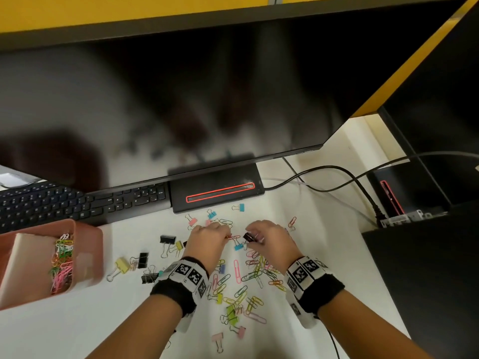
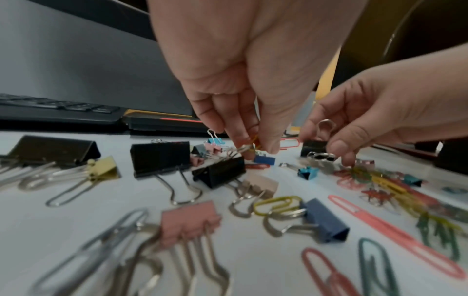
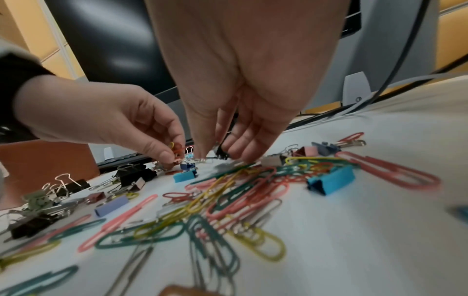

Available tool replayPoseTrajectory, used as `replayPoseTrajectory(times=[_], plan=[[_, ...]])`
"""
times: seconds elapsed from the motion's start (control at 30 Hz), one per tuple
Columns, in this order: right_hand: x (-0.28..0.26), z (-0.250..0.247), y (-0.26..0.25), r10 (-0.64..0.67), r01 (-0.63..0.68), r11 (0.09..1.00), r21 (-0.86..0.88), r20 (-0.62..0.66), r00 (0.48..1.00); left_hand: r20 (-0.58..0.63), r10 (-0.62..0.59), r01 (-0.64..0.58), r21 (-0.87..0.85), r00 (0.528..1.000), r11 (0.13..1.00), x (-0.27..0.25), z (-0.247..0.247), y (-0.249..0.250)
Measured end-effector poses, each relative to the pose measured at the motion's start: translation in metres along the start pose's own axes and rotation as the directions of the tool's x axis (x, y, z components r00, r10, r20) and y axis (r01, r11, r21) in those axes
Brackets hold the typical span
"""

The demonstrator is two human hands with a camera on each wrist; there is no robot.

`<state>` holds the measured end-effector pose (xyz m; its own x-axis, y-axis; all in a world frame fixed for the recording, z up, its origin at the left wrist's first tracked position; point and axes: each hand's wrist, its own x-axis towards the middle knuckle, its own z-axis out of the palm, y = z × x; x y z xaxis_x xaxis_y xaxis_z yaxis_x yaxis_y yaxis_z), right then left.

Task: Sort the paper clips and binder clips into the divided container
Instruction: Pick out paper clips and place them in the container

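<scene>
My left hand pinches a few small red and yellow paper clips just above the white desk. Close to its right, my right hand grips a small black binder clip by thumb and fingers, its silver handle sticking up. In the right wrist view the black binder clip shows between the fingertips. Coloured paper clips and binder clips lie scattered under and around both hands. The pink divided container stands at the left, with paper clips in one compartment.
A large monitor overhangs the desk, its black base just behind the hands. A black keyboard lies at the back left. Cables run to black equipment on the right.
</scene>
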<state>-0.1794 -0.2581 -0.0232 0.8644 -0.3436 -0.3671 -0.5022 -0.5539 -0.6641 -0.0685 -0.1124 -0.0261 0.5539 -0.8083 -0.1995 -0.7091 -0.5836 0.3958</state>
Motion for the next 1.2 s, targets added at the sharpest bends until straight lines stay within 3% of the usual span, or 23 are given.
replayPoseTrajectory(times=[0.17,0.33,0.43,0.53,0.67,0.87,1.03,1.2], plan=[[-0.008,0.0,0.005,0.075,-0.044,0.983,0.181,-0.169,0.983,-0.066,-0.068,0.049,-0.252,0.995,0.966,-0.012,-0.01,0.004],[-0.007,-0.007,-0.006,0.093,-0.046,0.964,0.261,-0.172,0.981,-0.119,-0.096,0.053,-0.323,0.988,0.945,-0.023,-0.018,0.005],[-0.006,-0.011,0.0,0.063,-0.061,0.998,0.03,-0.059,0.996,-0.098,-0.124,0.085,-0.336,0.987,0.938,-0.029,-0.02,0.003],[-0.012,-0.013,0.008,-0.057,0.089,0.961,-0.264,0.124,0.991,-0.05,-0.141,0.117,-0.324,0.989,0.939,-0.034,-0.021,0.001],[-0.016,-0.01,0.013,-0.075,0.136,0.927,-0.35,0.183,0.98,-0.036,-0.138,0.12,-0.311,0.99,0.943,-0.038,-0.02,-0.001],[-0.014,-0.006,0.005,-0.071,0.127,0.944,-0.306,0.188,0.98,-0.039,-0.148,0.127,-0.331,0.988,0.935,-0.043,-0.025,0.0],[-0.02,-0.004,-0.012,-0.103,0.11,0.985,-0.129,0.061,0.993,-0.079,-0.198,0.146,-0.427,0.977,0.892,-0.059,-0.047,-0.007],[-0.02,0.008,-0.077,-0.276,0.276,0.961,-0.001,-0.003,0.961,-0.24,-0.357,0.196,-0.511,0.902,0.837,-0.105,-0.103,-0.037]])
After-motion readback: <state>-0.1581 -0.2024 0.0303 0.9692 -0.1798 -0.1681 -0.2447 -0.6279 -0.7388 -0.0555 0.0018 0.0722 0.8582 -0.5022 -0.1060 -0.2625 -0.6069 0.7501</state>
